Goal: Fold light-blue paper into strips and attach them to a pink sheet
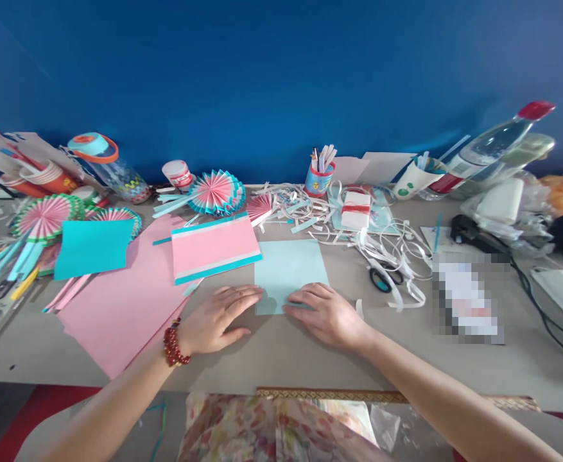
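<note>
A pale blue sheet of paper [291, 266] lies flat on the table in front of me. My left hand [218, 317], with a beaded bracelet [175, 343] at the wrist, rests flat, its fingertips at the sheet's left edge. On the sheet's lower right part lie the slightly bent fingers of my right hand [329, 314], palm down. Neither hand grips anything. Behind my left hand is a pink sheet with blue and white bands [216, 247]. Large pink paper [117, 308] spreads out to the left, partly under a teal sheet [93, 249].
Folded paper rosettes [216, 192] stand at the back. White paper strips [305, 202] are heaped behind the pale sheet, with scissors [382, 279] to the right. A pen cup [320, 178], a tilted bottle [488, 154] and a blurred-out object [471, 298] are also on the table.
</note>
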Available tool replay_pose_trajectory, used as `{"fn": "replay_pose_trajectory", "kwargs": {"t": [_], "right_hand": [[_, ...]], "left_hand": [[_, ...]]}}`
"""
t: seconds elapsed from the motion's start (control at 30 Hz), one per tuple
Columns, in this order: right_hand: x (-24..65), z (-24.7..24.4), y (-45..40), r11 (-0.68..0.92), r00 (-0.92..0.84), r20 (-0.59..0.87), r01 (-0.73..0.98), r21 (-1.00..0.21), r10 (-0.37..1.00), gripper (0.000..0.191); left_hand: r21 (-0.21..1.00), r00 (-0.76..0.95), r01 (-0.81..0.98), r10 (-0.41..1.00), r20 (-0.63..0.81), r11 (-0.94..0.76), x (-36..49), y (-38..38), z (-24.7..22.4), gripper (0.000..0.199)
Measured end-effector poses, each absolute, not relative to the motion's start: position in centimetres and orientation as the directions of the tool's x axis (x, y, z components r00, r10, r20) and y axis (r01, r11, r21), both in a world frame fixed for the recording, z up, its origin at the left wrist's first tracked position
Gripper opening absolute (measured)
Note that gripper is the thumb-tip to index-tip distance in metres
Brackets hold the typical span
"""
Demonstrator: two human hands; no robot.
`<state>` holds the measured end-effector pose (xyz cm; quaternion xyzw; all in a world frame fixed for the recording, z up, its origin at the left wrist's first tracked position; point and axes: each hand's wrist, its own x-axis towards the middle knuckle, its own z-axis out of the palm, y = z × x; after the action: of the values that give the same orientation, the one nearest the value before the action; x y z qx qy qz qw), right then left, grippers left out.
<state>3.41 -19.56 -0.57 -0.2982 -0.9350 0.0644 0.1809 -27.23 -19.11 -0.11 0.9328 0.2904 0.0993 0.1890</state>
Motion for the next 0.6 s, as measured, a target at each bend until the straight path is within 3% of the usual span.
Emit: {"fn": "replay_pose_trajectory", "kwargs": {"t": [0.6], "right_hand": [[3.1,-0.4,-19.7,0.806,-0.749,0.3,0.535,-0.252,0.591,0.026]], "left_hand": [[0.444,0.819,0.47,0.565,0.104,-0.763,-27.32,-18.97,-0.18,0.059]]}}
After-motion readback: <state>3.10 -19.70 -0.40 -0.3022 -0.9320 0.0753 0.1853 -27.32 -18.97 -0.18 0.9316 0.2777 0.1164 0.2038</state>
